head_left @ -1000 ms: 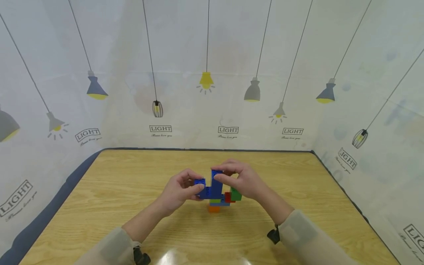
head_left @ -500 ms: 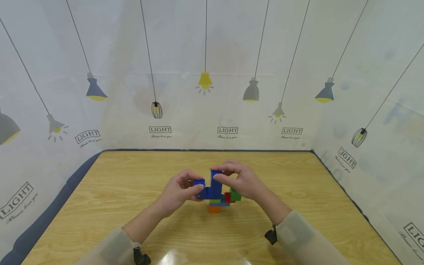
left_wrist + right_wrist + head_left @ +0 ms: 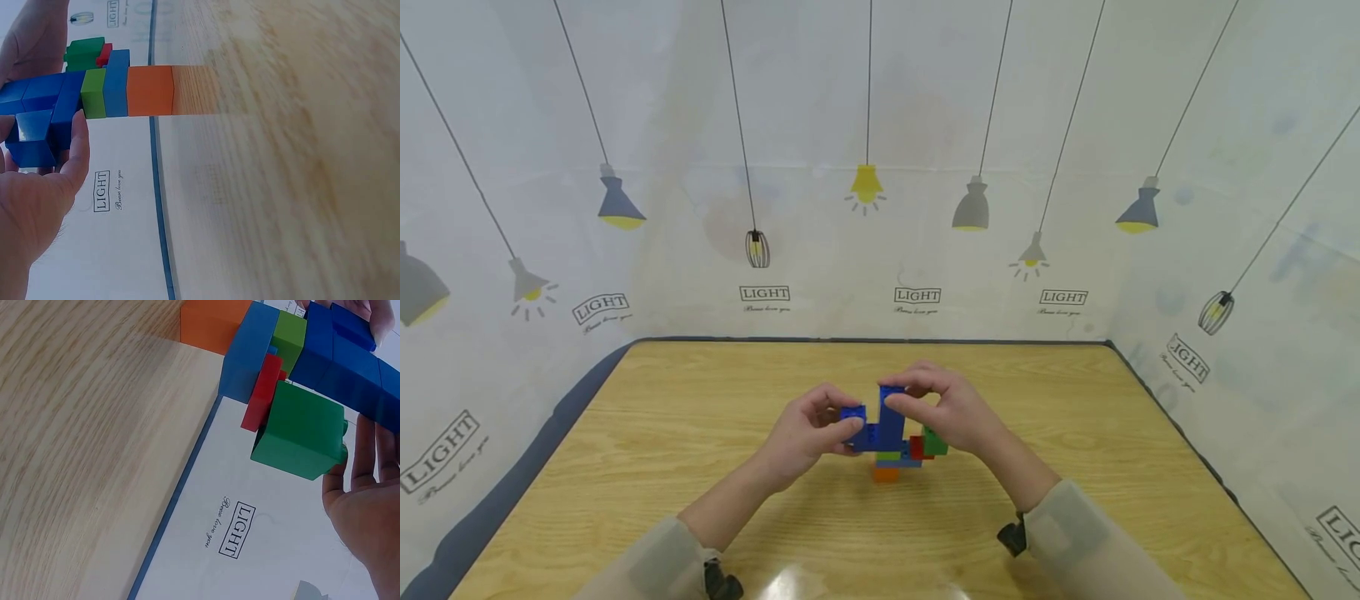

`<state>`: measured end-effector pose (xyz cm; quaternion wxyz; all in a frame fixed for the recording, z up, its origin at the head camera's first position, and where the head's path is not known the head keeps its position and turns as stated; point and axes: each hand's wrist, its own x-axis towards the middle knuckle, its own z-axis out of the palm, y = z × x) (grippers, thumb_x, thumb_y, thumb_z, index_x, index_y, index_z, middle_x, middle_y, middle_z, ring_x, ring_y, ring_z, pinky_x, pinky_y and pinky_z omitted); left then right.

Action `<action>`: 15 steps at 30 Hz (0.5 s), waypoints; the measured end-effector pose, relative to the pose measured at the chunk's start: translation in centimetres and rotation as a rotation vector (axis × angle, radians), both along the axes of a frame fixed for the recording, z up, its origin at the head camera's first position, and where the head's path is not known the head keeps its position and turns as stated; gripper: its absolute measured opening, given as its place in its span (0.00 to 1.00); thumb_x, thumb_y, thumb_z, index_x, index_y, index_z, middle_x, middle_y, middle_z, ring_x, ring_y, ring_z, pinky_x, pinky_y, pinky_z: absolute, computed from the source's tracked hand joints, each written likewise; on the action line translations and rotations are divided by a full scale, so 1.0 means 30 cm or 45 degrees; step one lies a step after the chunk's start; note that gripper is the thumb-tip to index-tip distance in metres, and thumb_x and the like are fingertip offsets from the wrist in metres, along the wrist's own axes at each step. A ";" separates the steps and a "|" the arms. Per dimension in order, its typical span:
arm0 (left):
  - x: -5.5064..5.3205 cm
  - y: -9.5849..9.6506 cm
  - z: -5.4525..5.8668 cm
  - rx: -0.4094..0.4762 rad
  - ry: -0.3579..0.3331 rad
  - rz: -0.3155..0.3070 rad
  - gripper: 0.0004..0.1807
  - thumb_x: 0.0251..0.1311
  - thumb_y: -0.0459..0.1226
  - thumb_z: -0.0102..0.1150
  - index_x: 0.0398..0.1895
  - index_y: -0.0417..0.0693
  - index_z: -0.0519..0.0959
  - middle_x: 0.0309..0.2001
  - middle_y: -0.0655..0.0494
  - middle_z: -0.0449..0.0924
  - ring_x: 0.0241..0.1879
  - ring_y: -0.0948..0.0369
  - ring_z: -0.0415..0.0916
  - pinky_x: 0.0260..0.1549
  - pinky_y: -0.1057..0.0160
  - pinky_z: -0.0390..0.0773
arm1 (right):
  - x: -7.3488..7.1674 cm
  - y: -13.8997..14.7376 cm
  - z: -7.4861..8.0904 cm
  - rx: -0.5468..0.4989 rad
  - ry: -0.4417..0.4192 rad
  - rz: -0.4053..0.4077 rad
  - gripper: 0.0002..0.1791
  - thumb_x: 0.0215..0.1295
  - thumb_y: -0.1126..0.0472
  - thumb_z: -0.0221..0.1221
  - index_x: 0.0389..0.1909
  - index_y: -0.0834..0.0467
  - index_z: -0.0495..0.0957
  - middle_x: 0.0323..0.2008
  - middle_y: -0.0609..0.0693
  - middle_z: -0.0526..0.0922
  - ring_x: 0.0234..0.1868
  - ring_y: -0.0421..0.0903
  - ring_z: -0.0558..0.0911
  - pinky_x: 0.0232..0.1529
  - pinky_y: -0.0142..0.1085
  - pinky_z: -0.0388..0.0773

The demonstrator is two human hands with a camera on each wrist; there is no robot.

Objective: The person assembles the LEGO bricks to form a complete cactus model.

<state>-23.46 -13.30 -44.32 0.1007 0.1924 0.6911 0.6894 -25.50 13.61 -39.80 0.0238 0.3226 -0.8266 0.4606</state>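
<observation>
An upright structure of toy building bricks stands on the wooden table, its orange brick (image 3: 886,475) at the bottom. Above that come a lighter blue brick (image 3: 117,87) and a lime green brick (image 3: 94,94). Dark blue bricks (image 3: 891,429) top the lime one, forming a column with an arm to the left. My left hand (image 3: 801,435) pinches the blue brick (image 3: 853,412) at the end of that arm. The column's top is held between thumb and fingers of my right hand (image 3: 953,410). Off the right side sit a red brick (image 3: 262,394) and a green brick (image 3: 305,430).
The wooden table (image 3: 715,375) reaches back to a pale curtain (image 3: 820,250) printed with hanging lamps. A dark edge strip (image 3: 865,339) runs along the table's rear. Each sleeve has a small black device at the cuff, such as the right device (image 3: 1012,538).
Both hands keep their hold on the blue bricks, and the structure stays in place. Only the head view shifts slightly; the right cuff has moved a little to the left.
</observation>
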 end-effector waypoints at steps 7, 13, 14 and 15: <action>0.003 0.004 0.002 -0.010 -0.006 0.008 0.17 0.78 0.36 0.66 0.61 0.37 0.77 0.55 0.46 0.82 0.51 0.54 0.86 0.51 0.42 0.92 | -0.001 0.002 -0.001 0.000 0.021 0.001 0.15 0.78 0.57 0.67 0.62 0.49 0.89 0.54 0.47 0.88 0.51 0.45 0.84 0.56 0.38 0.85; 0.006 0.001 0.000 -0.017 -0.011 0.025 0.17 0.77 0.37 0.67 0.61 0.37 0.77 0.54 0.45 0.82 0.51 0.54 0.86 0.48 0.50 0.94 | -0.004 -0.001 0.002 0.026 -0.022 -0.001 0.15 0.79 0.55 0.67 0.62 0.47 0.89 0.54 0.44 0.87 0.53 0.46 0.84 0.58 0.40 0.84; 0.005 0.001 -0.001 -0.016 -0.012 0.023 0.17 0.77 0.37 0.67 0.61 0.37 0.77 0.55 0.45 0.82 0.51 0.54 0.86 0.48 0.51 0.94 | -0.005 0.000 0.002 0.026 -0.028 -0.001 0.15 0.79 0.55 0.67 0.62 0.47 0.88 0.53 0.44 0.87 0.53 0.46 0.83 0.58 0.40 0.84; 0.006 0.002 0.001 -0.016 -0.013 0.024 0.18 0.77 0.37 0.67 0.61 0.37 0.77 0.55 0.45 0.82 0.51 0.54 0.86 0.48 0.51 0.94 | -0.005 0.000 0.002 0.026 -0.029 -0.001 0.15 0.79 0.55 0.66 0.63 0.47 0.88 0.53 0.44 0.87 0.53 0.46 0.83 0.58 0.41 0.84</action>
